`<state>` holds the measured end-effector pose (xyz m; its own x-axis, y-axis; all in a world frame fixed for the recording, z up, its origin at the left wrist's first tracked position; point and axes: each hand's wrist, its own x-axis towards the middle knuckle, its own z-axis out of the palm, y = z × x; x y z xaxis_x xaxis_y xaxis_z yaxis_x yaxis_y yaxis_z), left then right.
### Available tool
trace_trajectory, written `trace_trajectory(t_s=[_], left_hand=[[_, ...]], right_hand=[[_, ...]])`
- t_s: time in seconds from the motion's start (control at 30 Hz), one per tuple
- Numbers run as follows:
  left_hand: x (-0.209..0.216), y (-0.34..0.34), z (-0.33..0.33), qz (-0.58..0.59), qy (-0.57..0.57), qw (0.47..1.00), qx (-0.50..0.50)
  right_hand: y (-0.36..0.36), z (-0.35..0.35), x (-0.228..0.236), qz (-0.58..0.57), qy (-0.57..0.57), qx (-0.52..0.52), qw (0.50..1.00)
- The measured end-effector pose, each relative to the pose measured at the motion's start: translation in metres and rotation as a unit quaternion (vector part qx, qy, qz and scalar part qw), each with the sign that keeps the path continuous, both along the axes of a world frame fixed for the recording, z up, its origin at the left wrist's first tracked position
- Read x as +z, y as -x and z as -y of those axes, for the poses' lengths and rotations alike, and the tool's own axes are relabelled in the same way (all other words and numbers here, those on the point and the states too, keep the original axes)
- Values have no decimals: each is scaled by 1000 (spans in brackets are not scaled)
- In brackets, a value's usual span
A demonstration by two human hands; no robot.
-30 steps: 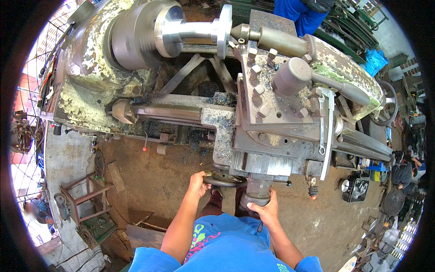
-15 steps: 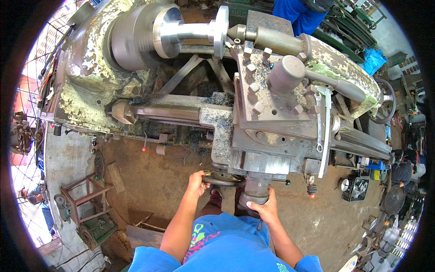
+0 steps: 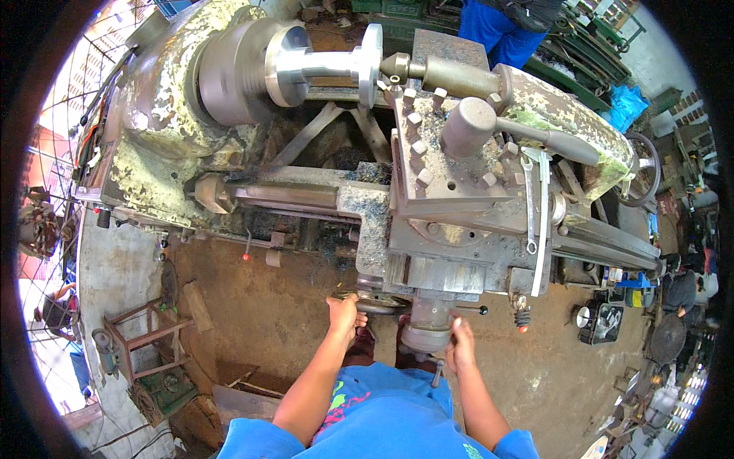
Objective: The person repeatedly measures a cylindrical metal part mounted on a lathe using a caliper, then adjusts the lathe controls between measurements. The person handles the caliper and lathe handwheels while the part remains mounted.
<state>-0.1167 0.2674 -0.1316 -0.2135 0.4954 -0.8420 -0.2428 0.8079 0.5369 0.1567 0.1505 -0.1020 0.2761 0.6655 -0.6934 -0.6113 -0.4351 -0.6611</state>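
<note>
My left hand is closed on the rim of the dark carriage handwheel, below the lathe's carriage. To the right of the round cross-slide dial, my right hand is off the metal, its fingers pointing up and loosely extended. A small crank handle hangs under the dial. Above, a shiny flanged metal workpiece runs between the chuck and the pointed tailstock centre. The square tool post carries several bolts and a thick clamping lever.
On the carriage's right side lie a spanner and a caliper. Metal chips cover the carriage. A wooden-framed stand is on the floor at left; a black tray is at right. Another person's blue trousers show behind the lathe.
My right hand has come off the dial and moved to its right side. The crank handle shows more plainly now. My left hand stays at the handwheel, its grip shifted slightly.
</note>
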Motion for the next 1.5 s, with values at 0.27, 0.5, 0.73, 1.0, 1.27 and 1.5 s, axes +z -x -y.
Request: trace_trajectory(t_s=[0.27, 0.5, 0.73, 1.0, 1.27, 1.5], left_hand=[[-9, 19, -5, 31, 10, 999, -9], [-14, 25, -4, 52, 21, 998, -23], [-20, 26, 0, 47, 19, 998, -42], [-14, 18, 4, 17, 12, 999, -33], [12, -7, 6, -40, -7, 999, -5], [-1, 5, 0, -22, -23, 999, -34]], right_hand=[[-80, -2, -122, 146, 129, -179, 964], [-94, -10, -152, 246, 186, -164, 937], [-108, -22, -201, 180, 215, -194, 940], [-116, -13, -201, 64, 227, -83, 968], [-104, 0, -184, 348, 193, 20, 917], [-82, -3, -175, 467, 243, 125, 841]])
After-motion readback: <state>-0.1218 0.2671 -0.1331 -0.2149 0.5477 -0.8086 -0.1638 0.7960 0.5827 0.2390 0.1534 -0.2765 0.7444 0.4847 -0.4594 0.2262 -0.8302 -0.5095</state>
